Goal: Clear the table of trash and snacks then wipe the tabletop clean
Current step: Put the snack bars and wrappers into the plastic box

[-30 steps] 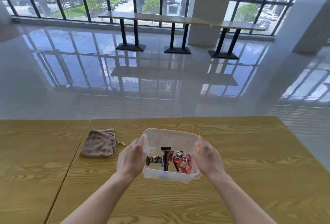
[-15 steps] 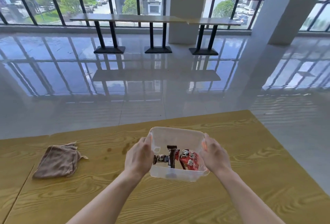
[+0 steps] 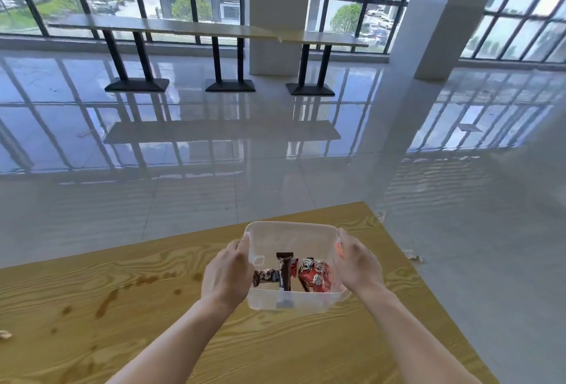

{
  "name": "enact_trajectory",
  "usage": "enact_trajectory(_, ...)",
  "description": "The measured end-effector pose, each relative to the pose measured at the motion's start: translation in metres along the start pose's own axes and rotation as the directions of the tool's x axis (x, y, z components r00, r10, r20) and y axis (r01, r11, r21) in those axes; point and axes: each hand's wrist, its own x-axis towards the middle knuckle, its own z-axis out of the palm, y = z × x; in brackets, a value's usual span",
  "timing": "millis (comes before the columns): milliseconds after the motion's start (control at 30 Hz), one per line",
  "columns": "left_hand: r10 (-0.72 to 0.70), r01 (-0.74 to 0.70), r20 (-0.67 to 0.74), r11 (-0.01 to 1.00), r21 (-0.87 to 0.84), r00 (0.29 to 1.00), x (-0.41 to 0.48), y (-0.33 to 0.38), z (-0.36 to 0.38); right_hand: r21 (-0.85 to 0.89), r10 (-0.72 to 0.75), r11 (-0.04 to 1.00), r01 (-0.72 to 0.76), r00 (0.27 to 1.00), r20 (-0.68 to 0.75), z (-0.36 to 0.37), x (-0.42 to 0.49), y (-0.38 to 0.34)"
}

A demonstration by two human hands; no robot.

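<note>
Both hands have carried the clear plastic box (image 3: 294, 264) toward the right end of the table (image 3: 306, 353) since half a second ago, and the brown cloth that lay at the left has gone out of sight. Left hand (image 3: 228, 273) grips the box's left wall, fingers (image 3: 242, 249) wrapped over the rim; right hand (image 3: 356, 264) grips the right wall the same way, its fingers (image 3: 344, 241) curled onto the edge. Whether the box's bottom touches the wood I cannot tell. Inside lie 3 snacks: a red wrapper (image 3: 315, 275) at the right, a dark bar (image 3: 284, 272) standing on end in the middle, and a dark-and-white wrapper (image 3: 266, 276) at the left. Brown spill marks (image 3: 105, 305) spot the table left of the box, and a small scrap (image 3: 4, 334) sits at the far left edge. Beyond is a glossy tiled floor (image 3: 214, 151).
</note>
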Motion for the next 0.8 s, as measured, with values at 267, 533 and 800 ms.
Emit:
enact_trajectory(267,-0.004,0.003,0.057,1.0,0.01,0.998,0.046,0.039,0.038,0.01,0.035,0.999,-0.035,0.999,0.027,-0.003,0.053,0.043)
enact_trajectory(533,-0.004,0.006,0.091,1.0,-0.021,0.996,0.085,0.062,0.074,-0.031,0.031,0.999,-0.03,0.999,0.037,0.004,0.112,0.07)
enact_trajectory(800,-0.034,0.037,0.083,0.999,-0.037,0.996,0.117,0.069,0.088,-0.029,-0.022,0.999,0.023,0.999,0.025,0.016,0.161,0.077)
